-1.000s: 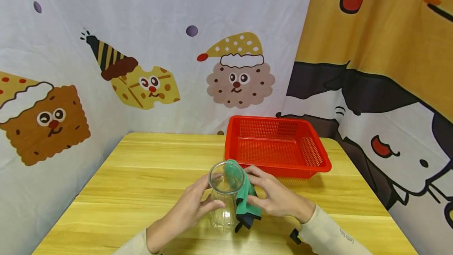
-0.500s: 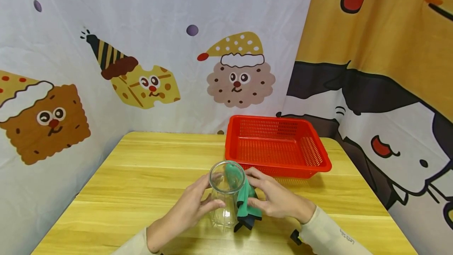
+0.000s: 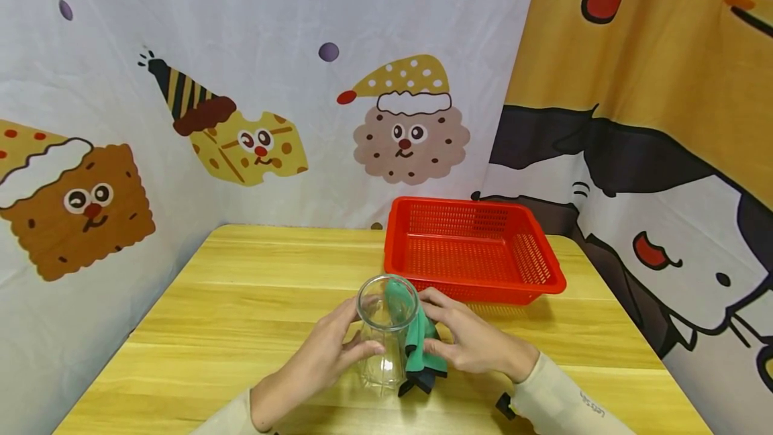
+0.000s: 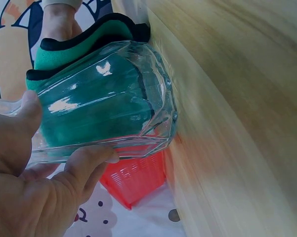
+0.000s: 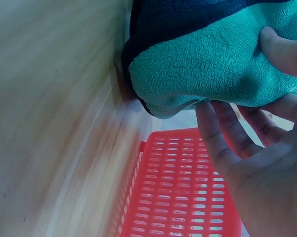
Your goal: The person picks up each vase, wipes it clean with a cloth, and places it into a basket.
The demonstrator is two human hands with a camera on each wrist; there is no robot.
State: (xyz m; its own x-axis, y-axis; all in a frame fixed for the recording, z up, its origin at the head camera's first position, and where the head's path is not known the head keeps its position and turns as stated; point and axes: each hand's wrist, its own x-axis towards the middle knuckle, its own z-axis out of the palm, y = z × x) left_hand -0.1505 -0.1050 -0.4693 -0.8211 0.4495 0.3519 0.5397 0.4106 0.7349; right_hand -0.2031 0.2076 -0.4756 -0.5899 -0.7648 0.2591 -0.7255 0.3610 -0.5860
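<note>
A clear glass jar [image 3: 382,361] with a round rim and faceted sides stands upright near the front of the table. My left hand [image 3: 331,348] holds its left side, thumb in front and fingers behind, as the left wrist view also shows around the glass [image 4: 96,101]. Against the jar's right side lies a green fleecy cloth [image 3: 417,348] with black edging and a dark other face. My right hand [image 3: 468,334] grips that cloth [image 5: 202,64] between thumb and fingers, pressing it along the glass. Green shows through the jar wall.
Behind the right hand, a red perforated plastic basket [image 3: 459,291] sits at the back right of the wooden table [image 3: 266,287]. A small black object [image 3: 504,405] lies by the right sleeve. Cartoon-printed curtains [image 3: 272,25] hang behind and beside the table.
My right hand and the cloth have shifted down very slightly along the jar's side. The left hand and the jar stay in place.
</note>
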